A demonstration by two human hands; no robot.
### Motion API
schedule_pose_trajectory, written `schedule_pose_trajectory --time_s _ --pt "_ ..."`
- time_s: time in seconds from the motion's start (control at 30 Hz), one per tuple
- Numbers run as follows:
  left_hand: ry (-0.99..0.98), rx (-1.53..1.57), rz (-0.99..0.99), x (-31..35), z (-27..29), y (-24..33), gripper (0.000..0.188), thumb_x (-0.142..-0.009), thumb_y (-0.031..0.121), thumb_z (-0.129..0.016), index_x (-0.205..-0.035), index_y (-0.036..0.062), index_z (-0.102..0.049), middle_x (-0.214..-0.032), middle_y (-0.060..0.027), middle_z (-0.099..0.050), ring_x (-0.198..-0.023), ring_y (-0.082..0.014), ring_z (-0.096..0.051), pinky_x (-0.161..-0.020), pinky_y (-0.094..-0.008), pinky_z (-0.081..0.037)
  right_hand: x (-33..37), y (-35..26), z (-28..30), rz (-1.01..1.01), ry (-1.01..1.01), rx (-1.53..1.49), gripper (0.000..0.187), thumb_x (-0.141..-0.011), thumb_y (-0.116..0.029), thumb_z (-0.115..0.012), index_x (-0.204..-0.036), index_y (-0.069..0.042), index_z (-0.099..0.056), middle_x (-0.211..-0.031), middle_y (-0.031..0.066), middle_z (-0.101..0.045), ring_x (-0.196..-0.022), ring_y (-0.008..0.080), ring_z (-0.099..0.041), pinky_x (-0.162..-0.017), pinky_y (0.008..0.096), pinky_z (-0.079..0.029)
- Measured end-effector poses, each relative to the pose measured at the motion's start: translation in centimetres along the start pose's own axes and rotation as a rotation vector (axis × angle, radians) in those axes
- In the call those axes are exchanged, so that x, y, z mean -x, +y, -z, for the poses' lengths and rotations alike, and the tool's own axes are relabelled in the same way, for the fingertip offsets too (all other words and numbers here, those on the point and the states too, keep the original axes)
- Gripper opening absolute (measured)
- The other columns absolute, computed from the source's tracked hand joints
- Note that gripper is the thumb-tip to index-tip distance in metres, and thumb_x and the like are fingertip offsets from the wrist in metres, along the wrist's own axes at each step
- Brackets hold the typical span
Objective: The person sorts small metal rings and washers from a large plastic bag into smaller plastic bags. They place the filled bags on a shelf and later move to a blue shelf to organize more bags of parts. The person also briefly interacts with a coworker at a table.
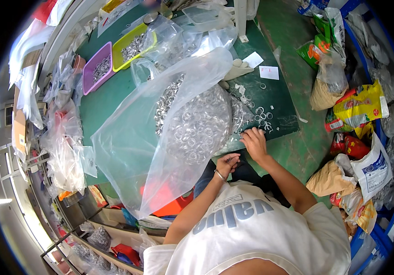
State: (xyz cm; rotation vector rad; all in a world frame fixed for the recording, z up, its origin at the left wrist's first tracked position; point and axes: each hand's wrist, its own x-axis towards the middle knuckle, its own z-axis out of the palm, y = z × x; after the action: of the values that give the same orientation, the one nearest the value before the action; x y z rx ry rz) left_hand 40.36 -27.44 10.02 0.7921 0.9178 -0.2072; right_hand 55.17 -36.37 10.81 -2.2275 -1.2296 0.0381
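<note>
A large clear plastic bag (133, 137) lies on the green table, its mouth spread toward the left. Many silver metal rings (194, 130) fill it, and more loose rings (263, 114) are scattered on the table to its right. My right hand (254, 143) rests at the table's near edge, fingers apart, tips beside the loose rings. Just in front of my body, below that edge, my left hand (227, 164) is closed with its fingers curled together. What it holds, if anything, is too small to make out. A bangle (220, 175) circles my left wrist.
A purple tray (85, 78) and a yellow-green tray (118, 46) of small metal parts stand at the far left. Beyond the bag lie a pale glove (239, 70) and white paper slips (269, 72). Filled sacks (372, 172) line the blue rack at right.
</note>
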Motion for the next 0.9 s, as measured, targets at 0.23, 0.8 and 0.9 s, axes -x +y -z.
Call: schedule_pose_trajectory --time_s 0.23,0.8,0.9 --pt "0.027 -0.003 0.008 0.0 0.0 -0.1 0.022 -0.082 0.013 -0.061 -0.102 0.0026 -0.059 -0.075 -0.0013 -0.056 -0.054 -0.0050 -0.041 -0.042 -0.0170 -0.027 -0.2 0.9 0.2 0.072 0.069 -0.055 0.013 -0.069 -0.014 -0.064 -0.077 -0.005 -0.059 -0.079 0.0046 -0.053 -0.076 0.0219 -0.048 -0.066 0.0333 -0.035" --pt "0.011 0.029 0.026 -0.2 -0.1 0.2 0.023 -0.082 0.012 -0.059 -0.104 0.0053 -0.058 -0.075 -0.0025 -0.056 -0.053 -0.0060 -0.041 -0.042 -0.0175 -0.029 1.1 1.8 -0.5 -0.754 -0.125 -0.978 0.011 -0.082 -0.007 -0.055 -0.089 0.000 -0.052 -0.072 0.0064 -0.056 -0.058 0.0139 -0.054 -0.051 0.0259 -0.042" --pt "0.009 0.040 0.025 -0.3 0.1 0.0 0.023 -0.082 0.011 -0.059 -0.104 0.0055 -0.058 -0.075 -0.0027 -0.056 -0.052 -0.0059 -0.041 -0.042 -0.0178 -0.029 0.4 0.1 -0.7 -0.422 -0.046 -0.353 0.013 -0.081 -0.013 -0.057 -0.086 -0.001 -0.053 -0.079 0.0109 -0.057 -0.058 0.0228 -0.056 -0.051 0.0325 -0.043"
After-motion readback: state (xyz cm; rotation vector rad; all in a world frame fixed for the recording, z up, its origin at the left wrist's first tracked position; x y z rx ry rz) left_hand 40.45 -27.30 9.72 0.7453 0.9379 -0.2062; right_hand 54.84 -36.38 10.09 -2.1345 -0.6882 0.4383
